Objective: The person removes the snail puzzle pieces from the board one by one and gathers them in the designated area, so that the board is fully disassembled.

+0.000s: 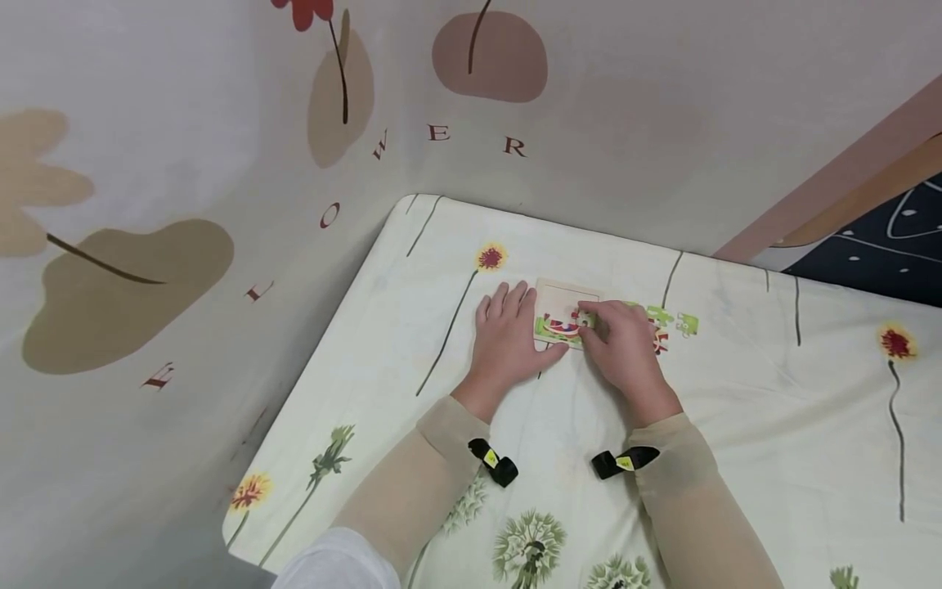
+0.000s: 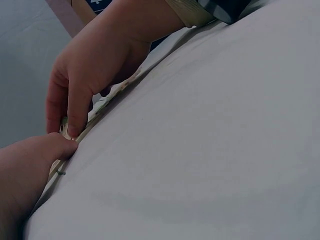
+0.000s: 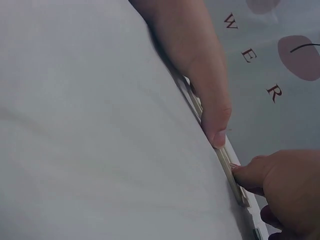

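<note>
A small wooden jigsaw board (image 1: pixel 567 296) lies on the cloth, its near part filled with green, red and blue pieces and its far part bare. My left hand (image 1: pixel 506 343) lies palm down along the board's left side, fingers stretched forward. Its thumb (image 2: pixel 57 146) runs along the near edge, close to the fingertips of the other hand. Over the board's right part, my right hand (image 1: pixel 629 343) pinches a puzzle piece (image 1: pixel 585 317) between thumb and forefinger, low at the filled rows. The fingers hide much of that piece. In the right wrist view the board's rim (image 3: pixel 227 170) shows edge-on.
Loose puzzle pieces (image 1: pixel 688 325) lie right of the board, some partly behind the right hand. A flower-printed cloth (image 1: pixel 780 409) covers the table. Walls (image 1: pixel 625 147) with painted shapes and letters rise behind and on the left.
</note>
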Demonstrator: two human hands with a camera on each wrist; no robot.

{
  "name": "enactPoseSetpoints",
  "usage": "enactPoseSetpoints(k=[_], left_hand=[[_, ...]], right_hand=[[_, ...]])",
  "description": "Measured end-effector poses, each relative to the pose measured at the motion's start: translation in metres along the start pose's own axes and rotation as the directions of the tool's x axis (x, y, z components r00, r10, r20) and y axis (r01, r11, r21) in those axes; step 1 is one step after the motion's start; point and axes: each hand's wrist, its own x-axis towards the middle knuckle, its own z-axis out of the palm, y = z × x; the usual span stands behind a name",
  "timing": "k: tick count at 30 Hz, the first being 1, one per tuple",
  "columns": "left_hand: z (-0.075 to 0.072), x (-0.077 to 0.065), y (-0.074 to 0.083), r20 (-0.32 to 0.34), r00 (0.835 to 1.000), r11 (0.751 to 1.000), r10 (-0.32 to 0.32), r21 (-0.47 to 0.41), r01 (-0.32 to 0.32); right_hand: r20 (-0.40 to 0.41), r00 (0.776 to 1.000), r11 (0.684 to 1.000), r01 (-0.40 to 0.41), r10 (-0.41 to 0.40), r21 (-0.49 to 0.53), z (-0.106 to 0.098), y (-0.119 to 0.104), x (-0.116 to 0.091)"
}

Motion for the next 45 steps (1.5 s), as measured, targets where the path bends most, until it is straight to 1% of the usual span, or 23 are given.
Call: enactPoseSetpoints(k=[7,11,15,20,28,38,45], left_hand=[[0.000,0.001,0.000,0.001,1.000,1.000,-0.003,0.003,0.003],[0.001,0.002,-0.001,-0.003,1.000,1.000,0.000,0.003,0.000],[0.001,0.002,-0.002,-0.004,1.000,1.000,0.004,-0.004,-0.004],[0.000,0.002,-0.002,-0.006,1.000,1.000,0.006,-0.006,-0.006],[-0.002,0.001,-0.002,-0.004,1.000,1.000,0.012,-0.013,-0.012],[-0.002,0.000,-0.003,0.011,1.000,1.000,0.003,-0.008,-0.002],[-0.001,-0.001,-0.001,0.009,1.000,1.000,0.003,-0.022,-0.003]], right_hand=[[-0.022,0.999,1.000,-0.025,0.025,0.013,0.000,0.000,-0.001],[-0.070,0.998,1.000,-0.001,0.001,0.005,0.000,0.002,0.000],[-0.132,0.991,1.000,0.027,-0.027,0.000,-0.001,0.004,0.000],[-0.177,0.983,0.998,0.048,-0.041,0.032,-0.003,0.006,-0.002],[-0.218,0.974,0.997,0.064,-0.053,0.046,-0.005,0.010,-0.007],[-0.245,0.969,0.999,0.035,-0.024,0.041,-0.010,0.017,-0.020],[-0.265,0.964,0.999,0.031,-0.024,0.021,-0.014,0.025,-0.024]])
